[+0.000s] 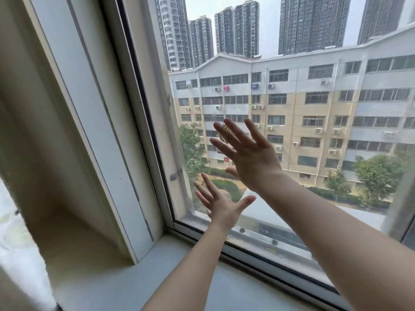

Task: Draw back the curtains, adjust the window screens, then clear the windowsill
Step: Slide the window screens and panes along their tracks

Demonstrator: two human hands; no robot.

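Both my hands are spread flat against the window pane (314, 153). My left hand (221, 204) presses low on the glass near the bottom left corner of the frame, fingers apart, holding nothing. Higher and a little to the right, my right hand (249, 153) also lies open-palmed on the glass, fingers fanned. The white window frame (155, 122) runs up the left side of the pane. The grey windowsill (139, 279) lies below my forearms. A pale curtain edge (13, 232) shows at the far left.
A cream wall pier (74, 131) stands left of the frame. The lower track of the window (269, 245) carries several round screws. Through the glass are apartment blocks and trees. A small sticker on the glass sits behind my right fingers.
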